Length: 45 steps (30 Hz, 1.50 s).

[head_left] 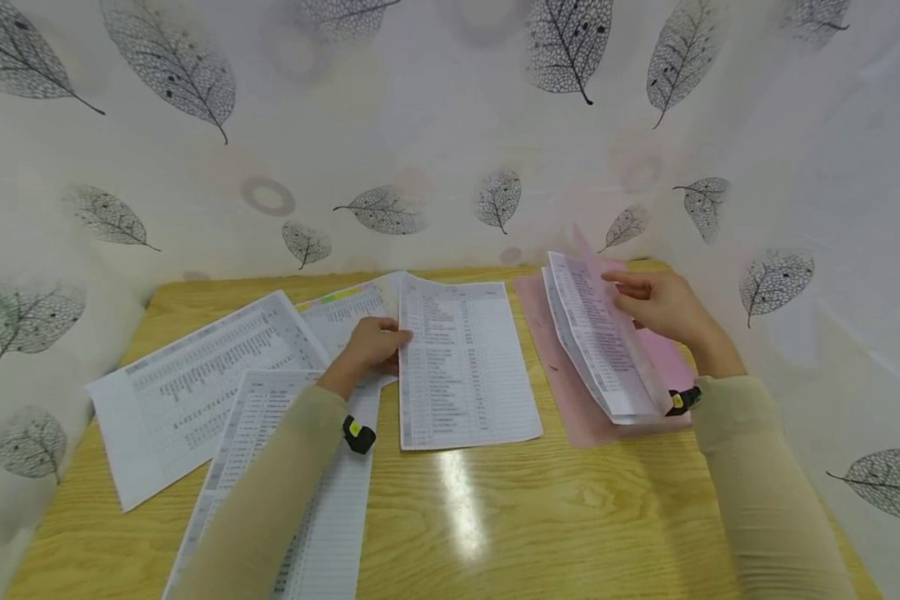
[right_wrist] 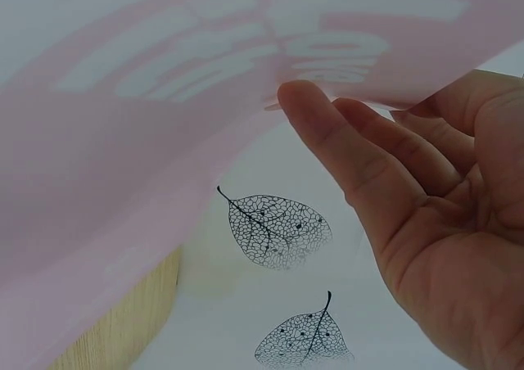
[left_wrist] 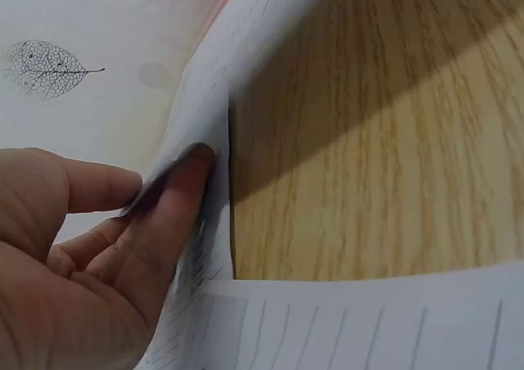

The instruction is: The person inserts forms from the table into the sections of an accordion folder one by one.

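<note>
In the head view my left hand (head_left: pixel 375 346) pinches the left edge of a printed sheet (head_left: pixel 457 367) in the middle of the table. The left wrist view shows that sheet's raised edge between the thumb and fingers of the hand (left_wrist: pixel 106 247). On the right lies a pink, see-through folder (head_left: pixel 562 408), with several printed papers (head_left: pixel 592 333) standing tilted over it. My right hand (head_left: pixel 663 308) pinches the upper right edge of its raised pink cover. Close up in the right wrist view, the pink cover (right_wrist: pixel 123 173) curves above the hand (right_wrist: pixel 426 206).
On the left, printed sheets overlap: a slanted one (head_left: pixel 210 375), a long one (head_left: pixel 337 517) under my left forearm, and one with a coloured strip (head_left: pixel 345 312) behind the left hand. A leaf-patterned white curtain (head_left: pixel 435 125) surrounds the wooden table (head_left: pixel 510 517).
</note>
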{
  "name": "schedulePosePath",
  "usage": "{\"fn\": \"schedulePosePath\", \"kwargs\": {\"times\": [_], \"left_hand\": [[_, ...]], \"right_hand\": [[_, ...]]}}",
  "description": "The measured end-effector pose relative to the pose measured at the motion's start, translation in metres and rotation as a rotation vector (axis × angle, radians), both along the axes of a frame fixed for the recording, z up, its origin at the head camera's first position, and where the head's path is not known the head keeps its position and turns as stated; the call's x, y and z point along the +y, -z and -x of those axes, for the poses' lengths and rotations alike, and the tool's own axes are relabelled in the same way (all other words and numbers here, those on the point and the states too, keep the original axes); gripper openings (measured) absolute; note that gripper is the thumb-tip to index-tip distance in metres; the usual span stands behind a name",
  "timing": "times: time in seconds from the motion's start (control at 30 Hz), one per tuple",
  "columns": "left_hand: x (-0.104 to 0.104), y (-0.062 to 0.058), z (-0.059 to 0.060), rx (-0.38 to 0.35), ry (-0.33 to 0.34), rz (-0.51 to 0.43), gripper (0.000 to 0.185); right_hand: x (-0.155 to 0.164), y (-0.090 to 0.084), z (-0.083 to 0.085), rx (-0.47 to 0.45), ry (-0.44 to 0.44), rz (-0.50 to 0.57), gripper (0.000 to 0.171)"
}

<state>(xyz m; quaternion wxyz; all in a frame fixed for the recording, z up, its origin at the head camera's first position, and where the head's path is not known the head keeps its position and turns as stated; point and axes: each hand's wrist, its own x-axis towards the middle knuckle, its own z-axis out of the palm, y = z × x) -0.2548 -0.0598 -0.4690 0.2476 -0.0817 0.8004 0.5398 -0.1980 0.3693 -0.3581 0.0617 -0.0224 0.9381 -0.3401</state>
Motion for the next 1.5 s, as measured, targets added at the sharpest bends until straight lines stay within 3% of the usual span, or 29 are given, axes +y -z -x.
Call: {"fn": "schedulePosePath", "kwargs": {"times": [0.13, 0.43, 0.8, 1.2, 1.5], "left_hand": [[-0.001, 0.002, -0.002, -0.007, 0.003, -0.039, 0.044], [-0.007, 0.002, -0.002, 0.0, -0.066, -0.242, 0.05], [-0.007, 0.002, -0.003, -0.027, -0.137, -0.357, 0.049], [0.011, -0.005, -0.01, -0.002, -0.073, -0.42, 0.045], [0.028, -0.013, -0.013, 0.013, -0.076, -0.47, 0.042]], "right_hand": [[-0.001, 0.0, 0.0, 0.007, -0.002, 0.003, 0.049], [-0.002, -0.002, -0.001, 0.026, -0.007, 0.034, 0.047], [-0.003, 0.004, 0.001, 0.051, -0.028, 0.045, 0.046], [-0.004, 0.006, 0.001, 0.083, -0.026, 0.025, 0.044], [-0.009, 0.008, 0.005, 0.075, -0.024, -0.005, 0.045]]}}
